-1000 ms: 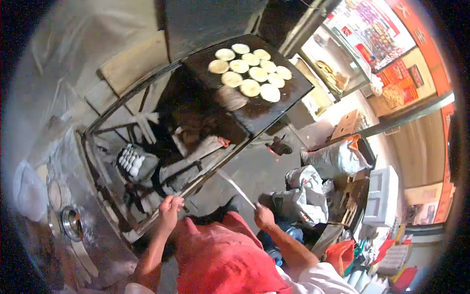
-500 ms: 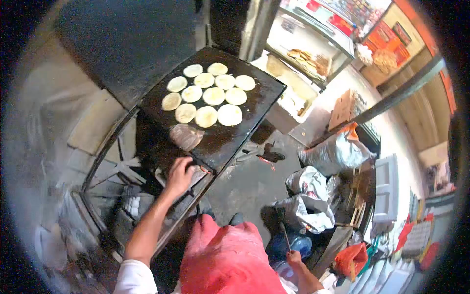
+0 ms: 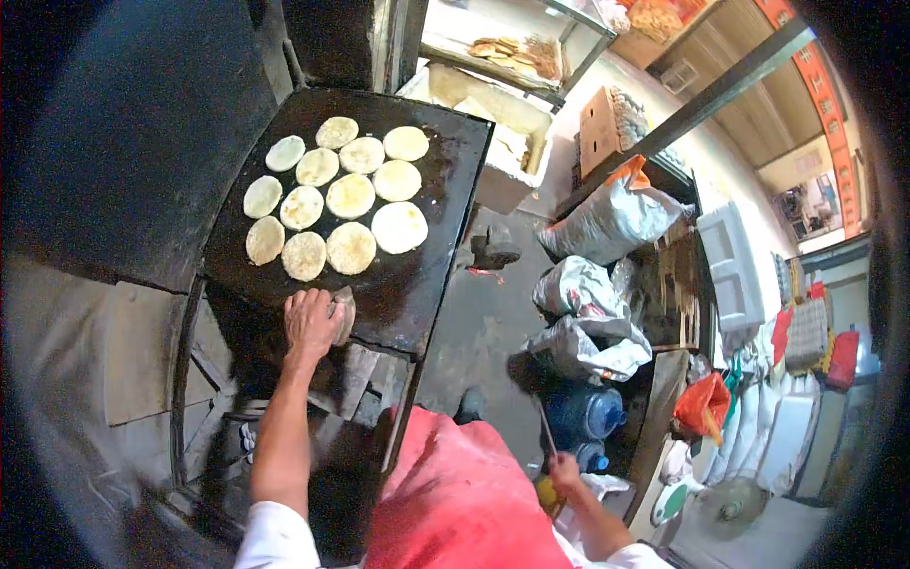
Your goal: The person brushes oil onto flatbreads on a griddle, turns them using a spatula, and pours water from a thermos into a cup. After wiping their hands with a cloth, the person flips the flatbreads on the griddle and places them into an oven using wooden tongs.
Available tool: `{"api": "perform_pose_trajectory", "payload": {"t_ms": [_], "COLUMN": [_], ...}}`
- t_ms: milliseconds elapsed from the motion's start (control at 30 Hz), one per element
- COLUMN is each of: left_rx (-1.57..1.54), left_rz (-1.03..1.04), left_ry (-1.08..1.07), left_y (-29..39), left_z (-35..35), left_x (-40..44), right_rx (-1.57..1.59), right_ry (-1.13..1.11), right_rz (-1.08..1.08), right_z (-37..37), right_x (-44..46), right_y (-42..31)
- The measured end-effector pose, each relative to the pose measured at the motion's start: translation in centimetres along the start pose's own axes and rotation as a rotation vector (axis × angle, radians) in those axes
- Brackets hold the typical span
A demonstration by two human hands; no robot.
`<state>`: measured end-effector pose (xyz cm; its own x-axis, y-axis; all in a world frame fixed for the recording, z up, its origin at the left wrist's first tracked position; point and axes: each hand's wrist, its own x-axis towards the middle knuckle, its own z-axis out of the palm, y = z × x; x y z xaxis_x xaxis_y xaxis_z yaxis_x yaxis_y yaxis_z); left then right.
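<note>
Brown cloth (image 3: 345, 316) at griddle's (image 3: 403, 308) near edge, apparently grasped in L hand (image 3: 313, 322), by thumb. 13 flatbreads (image 3: 351, 248) just beyond. Risk: griddle prob. hot, so fingers could burn if cloth slips; stray push could bump nearest bread. L arm stretched fwd, almost straight, palm down. R arm low, bent, out to side; R hand (image 3: 565, 470) clenched round thin stick (image 3: 546, 429), near blue jugs (image 3: 604, 414).

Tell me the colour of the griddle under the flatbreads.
The griddle is near black, best seen in the head view.
</note>
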<state>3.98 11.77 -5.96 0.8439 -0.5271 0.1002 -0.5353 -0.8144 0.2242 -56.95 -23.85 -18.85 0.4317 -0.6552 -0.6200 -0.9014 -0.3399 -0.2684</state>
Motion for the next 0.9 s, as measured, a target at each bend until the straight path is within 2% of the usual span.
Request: {"api": "perform_pose_trajectory", "payload": {"t_ms": [67,133,233,300,400,567,633,667,767,867,900], "left_rx": [-0.025,-0.05,-0.039,-0.043,-0.019,0.018,0.017,0.024,-0.029,-0.093,-0.019], "left_rz": [-0.002,-0.013,-0.016,-0.046,-0.079,-0.222,-0.31,-0.324,-0.539,-0.57,-0.58], "left_ry": [0.068,0.06,0.02,-0.011,0.006,-0.024,-0.008,-0.009,0.01,0.107,0.118], "left_y": [0.2,0.4,-0.6,-0.8,-0.7,-1.5,-1.2,-1.2,-0.4,-1.6,-1.3], "left_z": [0.4,-0.3,-1.7,-2.5,-3.3,-3.9,-4.1,-4.3,-5.3,-4.5,-5.1], "left_x": [-0.4,-0.6,-0.4,-2.9,-9.9,-19.3,-22.3,-23.7,-28.4,-33.8,-34.0], "right_rx": [-0.059,0.032,0.161,0.318,0.395,0.239,0.065,0.063,0.099,0.173,0.193], "right_ry": [0.029,0.157,0.065,0.037,-0.073,-0.208,-0.212,-0.226,-0.29,-0.319,-0.303], "right_rz": [-0.053,-0.296,-0.283,-0.429,-0.555,-0.712,-0.788,-0.796,-0.772,-0.761,-0.741], "right_z": [-4.6,-6.4,-10.5,-11.4,-10.6,-8.1,-6.3,-6.1,-8.3,-10.2,-10.3], "right_x": [-0.1,1.2,1.8,1.3,0.1,1.1,3.2,3.6,2.4,1.9,2.4], "right_y": [-10.8,-16.7,-28.6,-33.0,-34.5,-32.8,-30.8,-30.2,-30.2,-30.4,-30.6]}}
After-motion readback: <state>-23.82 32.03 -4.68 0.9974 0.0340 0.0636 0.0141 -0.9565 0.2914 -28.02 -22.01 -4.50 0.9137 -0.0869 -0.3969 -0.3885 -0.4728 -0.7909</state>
